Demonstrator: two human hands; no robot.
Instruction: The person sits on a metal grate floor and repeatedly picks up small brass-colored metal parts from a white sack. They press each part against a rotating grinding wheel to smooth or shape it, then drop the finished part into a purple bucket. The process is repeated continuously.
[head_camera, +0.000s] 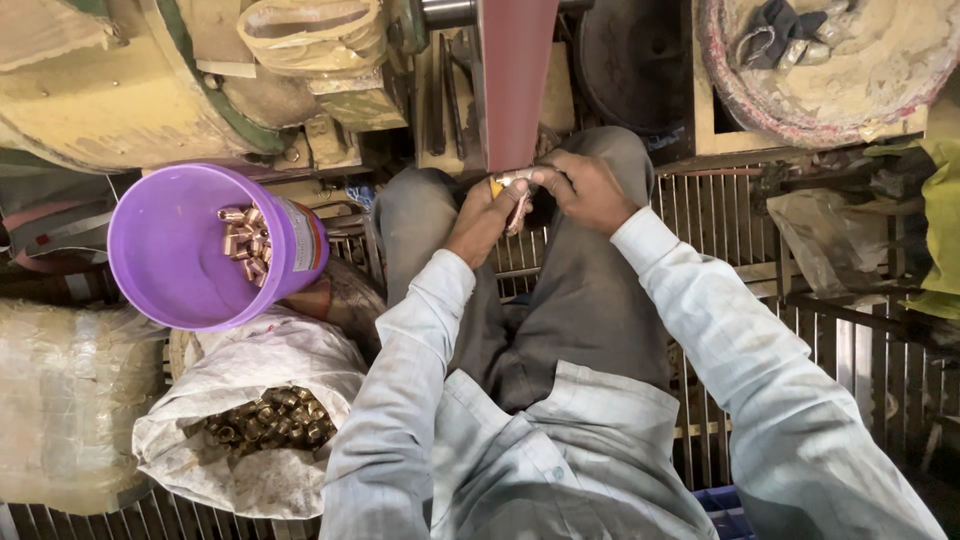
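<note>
I sit with both arms stretched forward in pale sleeves. My left hand (484, 215) and my right hand (585, 188) together grip a small brass fitting (508, 182) and press it against the lower end of a red-brown sanding belt (515, 80) that runs upward from my knees. The fitting is mostly hidden by my fingers. A purple bucket (160, 250) at my left holds several shiny brass fittings (245, 245). Below it a white sack (255, 420) lies open, full of dull brass fittings (268, 420).
A large dusty yellow wheel housing (100, 90) stands at the upper left and a round dusty tray (850, 80) with dark cloth at the upper right. A metal grate floor (760, 300) lies under me. A wrapped bundle (60, 400) sits at far left.
</note>
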